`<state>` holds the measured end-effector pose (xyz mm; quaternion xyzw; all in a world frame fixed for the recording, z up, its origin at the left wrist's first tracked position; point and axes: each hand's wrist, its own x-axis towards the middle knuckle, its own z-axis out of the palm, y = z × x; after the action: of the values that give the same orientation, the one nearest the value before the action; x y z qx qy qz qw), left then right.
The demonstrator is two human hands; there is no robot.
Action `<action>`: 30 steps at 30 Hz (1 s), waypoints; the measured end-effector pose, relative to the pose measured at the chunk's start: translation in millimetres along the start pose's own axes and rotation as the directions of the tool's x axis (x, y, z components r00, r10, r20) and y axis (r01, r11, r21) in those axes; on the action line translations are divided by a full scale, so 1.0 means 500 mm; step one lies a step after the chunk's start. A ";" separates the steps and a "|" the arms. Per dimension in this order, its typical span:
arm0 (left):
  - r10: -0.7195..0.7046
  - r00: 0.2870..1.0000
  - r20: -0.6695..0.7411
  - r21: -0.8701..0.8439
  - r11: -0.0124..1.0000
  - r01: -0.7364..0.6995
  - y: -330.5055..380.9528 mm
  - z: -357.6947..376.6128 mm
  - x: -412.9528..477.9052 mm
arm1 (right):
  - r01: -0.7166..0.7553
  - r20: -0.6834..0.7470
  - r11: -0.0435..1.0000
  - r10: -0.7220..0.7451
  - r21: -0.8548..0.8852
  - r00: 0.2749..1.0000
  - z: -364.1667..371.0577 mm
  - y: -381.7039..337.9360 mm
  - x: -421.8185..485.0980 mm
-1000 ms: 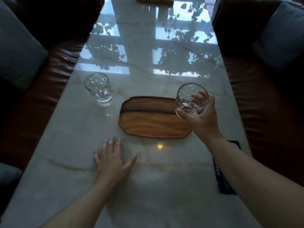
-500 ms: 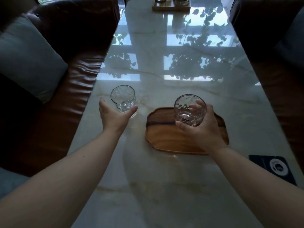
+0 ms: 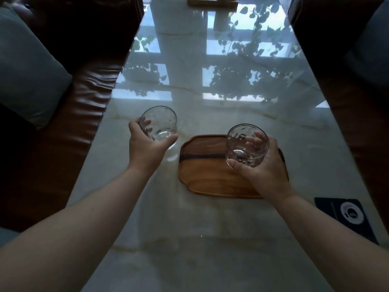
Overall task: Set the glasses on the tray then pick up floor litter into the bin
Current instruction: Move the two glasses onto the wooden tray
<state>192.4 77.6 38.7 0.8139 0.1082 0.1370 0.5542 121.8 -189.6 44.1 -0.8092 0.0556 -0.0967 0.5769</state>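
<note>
A wooden tray (image 3: 206, 173) lies on the glossy marble table (image 3: 210, 239), a little right of centre. My right hand (image 3: 265, 171) grips a clear patterned glass (image 3: 247, 144) over the tray's right part; whether its base touches the wood I cannot tell. My left hand (image 3: 147, 148) is wrapped around a second clear glass (image 3: 159, 123), tilted and held just left of the tray, above the table. No bin or floor litter is in view.
Brown leather sofas flank the table, the left sofa (image 3: 84, 98) with a grey cushion (image 3: 27, 66) and the right sofa (image 3: 357, 91). A dark flat device (image 3: 347, 216) lies at the table's right edge. A small wooden holder (image 3: 212, 2) sits at the far end.
My left hand left the table top, reached the left glass, closed on it and lifted it toward the tray. My right hand brought its glass from the tray's right edge over the tray.
</note>
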 end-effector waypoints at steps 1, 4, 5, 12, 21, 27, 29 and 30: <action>0.022 0.999 0.027 -0.020 1.000 -0.022 0.011 -0.001 -0.018 | -0.003 -0.005 1.000 0.003 -0.006 1.000 -0.009 0.003 -0.002; 0.051 0.994 0.098 -0.077 0.996 -0.043 0.045 0.010 -0.070 | -0.036 -0.008 0.999 0.036 0.007 0.999 -0.040 0.016 -0.009; 0.053 0.992 0.118 -0.095 0.995 -0.041 0.054 0.017 -0.083 | -0.046 -0.014 0.999 0.046 0.014 0.999 -0.047 0.022 -0.010; 0.118 0.965 0.236 -0.110 0.990 -0.094 0.096 0.099 -0.142 | -0.070 -0.053 0.996 0.073 0.051 0.996 -0.095 0.054 -0.017; 0.153 0.954 0.259 -0.068 0.988 -0.140 0.090 0.147 -0.169 | -0.077 -0.063 0.995 0.081 0.068 0.995 -0.127 0.075 -0.035; 0.131 0.958 0.256 -0.030 0.991 -0.128 0.068 0.140 -0.179 | -0.086 -0.047 0.992 0.091 0.096 0.995 -0.120 0.076 -0.040; 0.123 0.959 0.257 -0.037 0.992 -0.117 0.060 0.137 -0.182 | -0.085 -0.040 0.991 0.089 0.102 0.995 -0.113 0.074 -0.040; 0.119 0.959 0.257 -0.040 0.993 -0.113 0.058 0.135 -0.183 | -0.081 -0.039 0.992 0.085 0.101 0.996 -0.111 0.073 -0.040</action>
<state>130.5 -21.8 32.5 0.8229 -0.0147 0.0629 0.5645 90.7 -248.7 25.3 -0.7742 0.0969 -0.0927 0.6186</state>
